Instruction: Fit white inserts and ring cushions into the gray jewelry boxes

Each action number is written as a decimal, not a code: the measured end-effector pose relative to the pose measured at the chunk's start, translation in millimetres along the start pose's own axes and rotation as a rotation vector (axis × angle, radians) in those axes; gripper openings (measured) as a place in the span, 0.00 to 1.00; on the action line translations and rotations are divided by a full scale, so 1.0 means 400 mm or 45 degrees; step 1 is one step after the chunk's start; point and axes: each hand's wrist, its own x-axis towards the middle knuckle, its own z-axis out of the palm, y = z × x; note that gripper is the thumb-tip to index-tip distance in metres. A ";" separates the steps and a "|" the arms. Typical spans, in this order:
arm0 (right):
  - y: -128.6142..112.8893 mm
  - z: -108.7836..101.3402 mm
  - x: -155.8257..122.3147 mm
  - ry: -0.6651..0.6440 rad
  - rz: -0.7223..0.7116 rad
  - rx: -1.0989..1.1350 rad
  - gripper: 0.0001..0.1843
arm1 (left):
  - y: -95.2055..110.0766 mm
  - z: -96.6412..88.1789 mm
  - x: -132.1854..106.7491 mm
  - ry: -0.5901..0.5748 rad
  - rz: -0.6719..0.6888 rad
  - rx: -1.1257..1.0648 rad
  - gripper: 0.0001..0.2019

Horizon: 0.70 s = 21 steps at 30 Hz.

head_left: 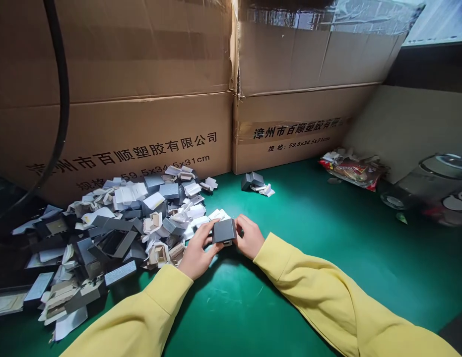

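A small dark grey box [224, 231] is held between my two hands above the green tabletop. My left hand [198, 252] grips its left side, thumb at the lower edge and fingers behind. At its right side, the fingers of my right hand [249, 237] are closed against the box; their tips are partly hidden. White paper or card [219, 214] shows just behind the box, and I cannot tell whether it is attached. Close by on the left lies a heap of small grey boxes and folded white card pieces [154, 201].
Two large cardboard cartons [149, 124] stand along the back. A dark grey box [252, 180] with white card lies before them. At the right are a red plastic packet [352, 171] and a transparent jar [431, 181]. A black cable [63, 99] hangs at the left.
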 end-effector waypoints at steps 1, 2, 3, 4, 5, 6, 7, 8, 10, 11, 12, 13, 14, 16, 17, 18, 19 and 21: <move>0.000 0.000 0.000 -0.010 0.001 0.015 0.04 | -0.001 -0.001 0.003 0.004 -0.032 -0.032 0.25; -0.003 -0.001 0.000 -0.045 -0.008 0.053 0.09 | -0.002 -0.001 0.006 0.005 -0.057 -0.062 0.26; -0.008 -0.002 0.000 -0.100 -0.031 0.104 0.15 | -0.004 -0.002 0.008 0.006 -0.076 -0.089 0.26; -0.014 -0.004 0.000 -0.168 -0.062 0.155 0.20 | -0.006 -0.003 0.010 0.006 -0.085 -0.109 0.27; -0.020 -0.006 0.000 -0.230 -0.089 0.196 0.24 | -0.008 -0.004 0.011 0.003 -0.086 -0.121 0.27; -0.024 -0.009 0.001 -0.271 -0.103 0.224 0.25 | -0.009 -0.005 0.011 -0.001 -0.078 -0.124 0.27; -0.026 -0.011 0.003 -0.281 -0.101 0.240 0.25 | -0.010 -0.006 0.011 -0.005 -0.063 -0.114 0.27; -0.025 -0.015 0.006 -0.271 -0.091 0.252 0.24 | -0.009 -0.008 0.011 -0.010 -0.041 -0.092 0.28; -0.014 -0.022 0.014 -0.237 -0.092 0.280 0.20 | -0.002 -0.009 0.013 -0.019 0.015 0.001 0.28; -0.005 -0.026 0.019 -0.233 -0.110 0.298 0.18 | 0.004 -0.008 0.017 -0.023 0.042 0.069 0.29; 0.006 -0.032 0.025 -0.238 -0.135 0.316 0.17 | 0.013 -0.004 0.024 -0.025 0.067 0.141 0.28; 0.019 -0.039 0.031 -0.237 -0.162 0.326 0.16 | 0.022 0.001 0.033 -0.024 0.092 0.215 0.28; 0.034 -0.048 0.039 -0.215 -0.186 0.319 0.16 | 0.033 0.009 0.046 -0.015 0.116 0.284 0.28; 0.069 -0.073 0.058 -0.087 -0.211 0.256 0.15 | 0.054 0.032 0.083 0.026 0.170 0.393 0.28; 0.089 -0.091 0.068 0.009 -0.218 0.199 0.15 | 0.063 0.048 0.107 0.061 0.189 0.440 0.28; 0.113 -0.111 0.080 0.127 -0.200 0.137 0.15 | 0.070 0.065 0.134 0.108 0.202 0.476 0.29; 0.138 -0.134 0.091 0.235 -0.184 0.062 0.15 | 0.074 0.085 0.162 0.134 0.211 0.503 0.31; 0.192 -0.181 0.111 0.373 -0.163 -0.126 0.16 | 0.072 0.128 0.219 0.159 0.218 0.523 0.32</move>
